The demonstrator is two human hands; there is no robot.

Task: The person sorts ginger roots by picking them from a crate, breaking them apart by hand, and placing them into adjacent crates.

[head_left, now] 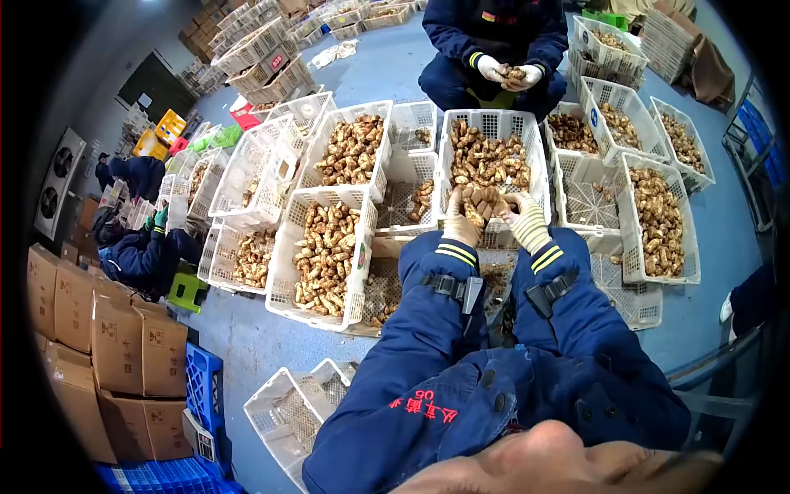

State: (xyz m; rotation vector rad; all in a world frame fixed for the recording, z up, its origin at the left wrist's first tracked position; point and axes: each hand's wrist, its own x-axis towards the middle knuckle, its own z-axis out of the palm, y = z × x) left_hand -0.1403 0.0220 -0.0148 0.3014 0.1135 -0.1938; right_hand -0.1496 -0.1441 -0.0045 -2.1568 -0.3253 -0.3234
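Note:
Brown-and-cream mushrooms (479, 204) sit in my hands over the near edge of a white slatted crate (533, 132). My left hand (459, 224), in a pale glove with a striped cuff, is closed around them from the left. From the right, my right hand (529, 223), in a similar glove, has its fingers closed at the mushrooms; its exact grip is partly hidden. More mushrooms (490, 160) lie in the crate just beyond my hands. To the left stands another crate (276, 284) full of mushrooms, and a crate (627, 247) of mushrooms stands to the right.
Opposite me a crouching person (494, 49) in gloves holds mushrooms. Other people (136, 247) work at the left. Stacked crates (263, 58) rise at the back left. Cardboard boxes (123, 346) and a blue crate (202, 383) stand at the lower left. A white crate (284, 412) lies beside me.

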